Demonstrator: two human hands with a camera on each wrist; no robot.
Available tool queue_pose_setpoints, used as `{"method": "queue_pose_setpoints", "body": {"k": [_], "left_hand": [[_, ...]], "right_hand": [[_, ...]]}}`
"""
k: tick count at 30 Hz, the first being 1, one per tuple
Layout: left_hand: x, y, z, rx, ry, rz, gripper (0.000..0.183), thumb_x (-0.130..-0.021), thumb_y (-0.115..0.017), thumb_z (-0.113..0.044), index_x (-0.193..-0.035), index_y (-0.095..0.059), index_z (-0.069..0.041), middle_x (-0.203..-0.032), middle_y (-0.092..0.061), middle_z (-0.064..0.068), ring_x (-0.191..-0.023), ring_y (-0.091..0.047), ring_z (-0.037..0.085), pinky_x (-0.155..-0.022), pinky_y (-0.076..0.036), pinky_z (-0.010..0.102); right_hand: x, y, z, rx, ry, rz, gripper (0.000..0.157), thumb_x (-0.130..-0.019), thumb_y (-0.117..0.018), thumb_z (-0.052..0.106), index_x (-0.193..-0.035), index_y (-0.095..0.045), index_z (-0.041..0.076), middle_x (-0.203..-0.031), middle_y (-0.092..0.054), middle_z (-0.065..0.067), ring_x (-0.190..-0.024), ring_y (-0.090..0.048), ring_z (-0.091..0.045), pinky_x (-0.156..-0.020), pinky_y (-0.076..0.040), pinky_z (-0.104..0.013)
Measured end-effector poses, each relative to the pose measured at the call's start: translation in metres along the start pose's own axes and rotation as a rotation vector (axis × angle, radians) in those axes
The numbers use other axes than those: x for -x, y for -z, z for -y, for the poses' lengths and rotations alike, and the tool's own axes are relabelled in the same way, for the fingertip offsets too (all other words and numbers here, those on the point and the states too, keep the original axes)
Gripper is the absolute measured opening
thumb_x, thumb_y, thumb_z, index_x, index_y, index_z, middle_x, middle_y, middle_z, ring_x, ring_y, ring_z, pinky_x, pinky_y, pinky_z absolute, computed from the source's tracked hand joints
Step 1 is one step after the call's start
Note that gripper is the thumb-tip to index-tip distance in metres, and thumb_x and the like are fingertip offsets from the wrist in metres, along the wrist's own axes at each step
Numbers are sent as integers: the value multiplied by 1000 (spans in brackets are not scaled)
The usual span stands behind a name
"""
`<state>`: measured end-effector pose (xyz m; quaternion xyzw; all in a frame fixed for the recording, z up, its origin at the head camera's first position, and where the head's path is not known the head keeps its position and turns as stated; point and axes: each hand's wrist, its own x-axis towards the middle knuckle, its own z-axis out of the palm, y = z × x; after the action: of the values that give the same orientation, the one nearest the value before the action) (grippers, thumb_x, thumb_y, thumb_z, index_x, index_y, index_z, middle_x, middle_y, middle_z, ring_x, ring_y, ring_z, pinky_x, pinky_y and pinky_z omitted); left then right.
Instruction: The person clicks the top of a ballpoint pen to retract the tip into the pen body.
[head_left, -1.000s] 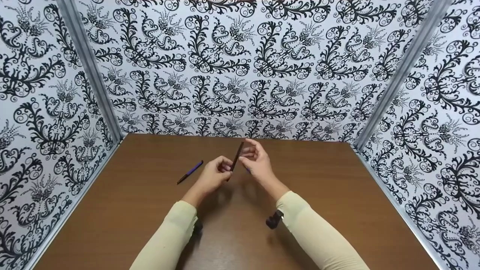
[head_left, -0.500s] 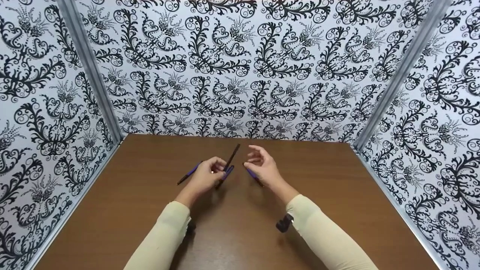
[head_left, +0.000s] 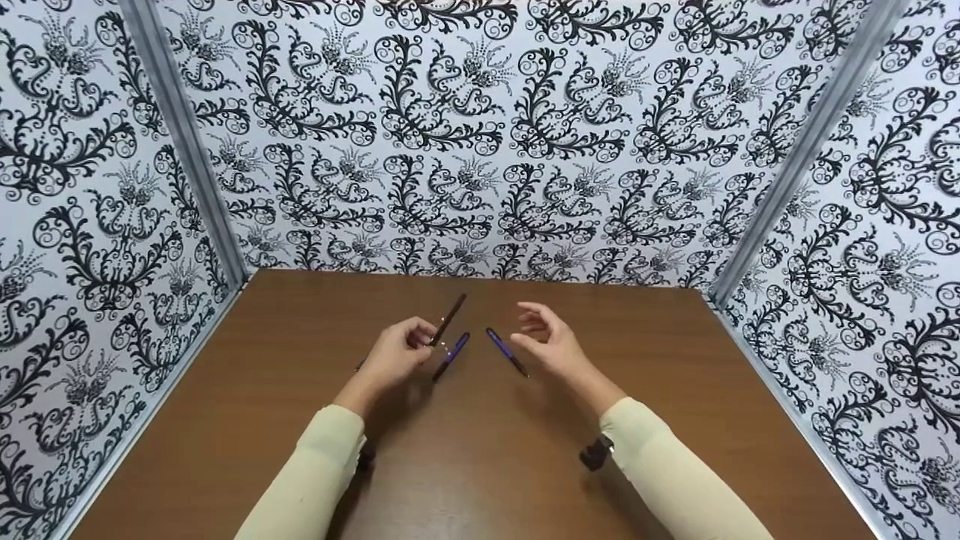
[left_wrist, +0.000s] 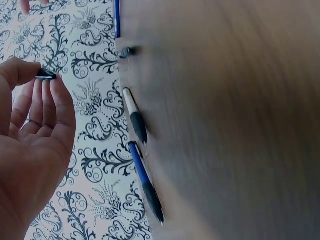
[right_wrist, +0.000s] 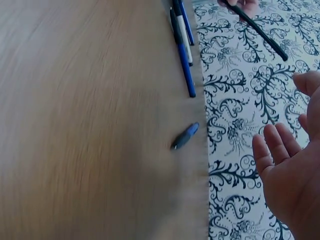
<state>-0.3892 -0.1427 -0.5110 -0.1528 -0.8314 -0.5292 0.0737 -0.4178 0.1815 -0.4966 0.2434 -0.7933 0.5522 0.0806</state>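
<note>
My left hand (head_left: 401, 349) pinches a slim black pen (head_left: 450, 315) between thumb and fingertips, raised above the table and tilted with its far end up to the right. In the left wrist view, the held pen (left_wrist: 46, 74) shows end-on. My right hand (head_left: 551, 341) holds nothing; its fingers are loosely bent in the air. One blue pen (head_left: 451, 356) lies just right of the left hand, and another blue pen (head_left: 508, 352) lies left of the right hand. A third blue pen (head_left: 360, 365) is mostly hidden behind the left hand.
A white pen with a dark grip (left_wrist: 135, 115) lies among the blue pens in the left wrist view. The brown wooden table (head_left: 465, 465) ends at patterned walls (head_left: 465, 150) at the back and sides, with grey metal posts (head_left: 191, 150) at the corners.
My right hand has let go of the black pen and drawn right. My left hand has moved left and slightly down with the pen, and two blue pens between the hands have come into view.
</note>
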Motion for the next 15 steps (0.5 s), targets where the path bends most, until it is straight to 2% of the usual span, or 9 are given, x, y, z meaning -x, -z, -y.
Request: {"method": "queue_pose_setpoints", "body": {"k": [5,8,11,15], "left_hand": [[3,10,5,-8,3,-13,27,-93,-71,10,-118,-75,1,-105,-73,16,-94,-68,22,-85,-56,34],[5,16,7,-16,14,-29,26,-93,-72,9,-116,-76,-1,-103,-74,13,-94,-68,22,-85,-56,33],[7,21,7,-22,32,-37,25,-94,-72,8,-116,-77,-3,-102,-74,10,-95,-69,23,-84,-56,32],[9,27,8,-29,42,-38,24,-95,-72,7,-116,-77,-4,-102,-73,9,-95,-68,23,-83,-57,31]], "right_hand": [[4,11,-9,18,12,-9,57,-98,-83,2,-150,-60,-1,-131,-68,-23,-119,-67,-46,-109,-55,-57],[6,16,-14,14,25,-14,57,-97,-83,0,-149,-59,-4,-131,-68,-25,-118,-67,-47,-109,-53,-60],[9,20,-15,12,14,-24,57,-97,-82,-1,-149,-60,-4,-131,-67,-25,-118,-68,-41,-109,-53,-62],[12,25,-15,21,-4,-30,57,-97,-82,-1,-149,-61,-3,-131,-67,-24,-118,-67,-39,-109,-52,-65]]}}
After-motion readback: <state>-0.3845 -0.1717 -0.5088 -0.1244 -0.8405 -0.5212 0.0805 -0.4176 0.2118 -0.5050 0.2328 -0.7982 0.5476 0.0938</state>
